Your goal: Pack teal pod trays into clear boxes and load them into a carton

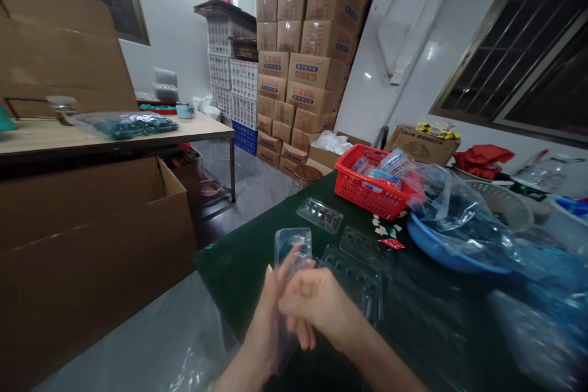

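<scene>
A clear plastic blister tray (293, 243) stands upright between both hands over the near edge of the dark green table (239, 269). My left hand (271, 306) grips its lower left side, fingers closed along it. Curled into a loose fist, my right hand (316, 306) presses against the tray's lower right side. More clear blister trays (356, 272) lie flat on the table just beyond my hands, and a single one (320, 214) lies farther back.
A red basket (362, 187) of packets stands at the table's back. A blue bowl (441, 245) covered by a plastic bag sits to the right. A large open cardboard box (92, 239) is at left. Stacked cartons (303, 55) stand against the far wall.
</scene>
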Tool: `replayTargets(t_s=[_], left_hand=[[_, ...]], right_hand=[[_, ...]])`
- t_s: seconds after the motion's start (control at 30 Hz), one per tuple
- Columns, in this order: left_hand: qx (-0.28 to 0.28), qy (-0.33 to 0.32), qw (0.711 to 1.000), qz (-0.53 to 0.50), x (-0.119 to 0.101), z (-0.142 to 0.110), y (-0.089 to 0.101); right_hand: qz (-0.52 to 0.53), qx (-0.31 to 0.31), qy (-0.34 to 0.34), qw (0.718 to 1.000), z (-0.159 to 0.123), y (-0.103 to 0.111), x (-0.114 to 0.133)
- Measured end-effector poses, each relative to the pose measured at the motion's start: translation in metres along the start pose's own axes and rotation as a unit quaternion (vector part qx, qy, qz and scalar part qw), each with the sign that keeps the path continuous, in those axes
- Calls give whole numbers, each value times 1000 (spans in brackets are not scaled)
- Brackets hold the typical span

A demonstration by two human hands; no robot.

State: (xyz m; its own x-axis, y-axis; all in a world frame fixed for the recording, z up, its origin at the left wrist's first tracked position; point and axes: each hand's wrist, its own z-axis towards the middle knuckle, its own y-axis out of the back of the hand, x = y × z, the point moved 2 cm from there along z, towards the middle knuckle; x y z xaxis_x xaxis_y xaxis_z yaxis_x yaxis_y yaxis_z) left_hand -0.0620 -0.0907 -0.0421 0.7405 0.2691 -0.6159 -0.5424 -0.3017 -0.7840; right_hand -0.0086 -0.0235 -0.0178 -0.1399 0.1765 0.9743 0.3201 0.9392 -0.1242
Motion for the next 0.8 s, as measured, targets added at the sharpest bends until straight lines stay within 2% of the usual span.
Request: replayTargets(t_s=[0.27,0.5,0.8], left_hand=[[-49,-31,998,34,1,-3,-2],[-45,-34,998,4,-5,-1,6],[-56,-36,997,-30,-20,1,18]], right_hand=[[49,14,25,998,-1,0,-4],[105,43,24,993,11,-8,-1],[107,94,10,990,30,-16,-8]])
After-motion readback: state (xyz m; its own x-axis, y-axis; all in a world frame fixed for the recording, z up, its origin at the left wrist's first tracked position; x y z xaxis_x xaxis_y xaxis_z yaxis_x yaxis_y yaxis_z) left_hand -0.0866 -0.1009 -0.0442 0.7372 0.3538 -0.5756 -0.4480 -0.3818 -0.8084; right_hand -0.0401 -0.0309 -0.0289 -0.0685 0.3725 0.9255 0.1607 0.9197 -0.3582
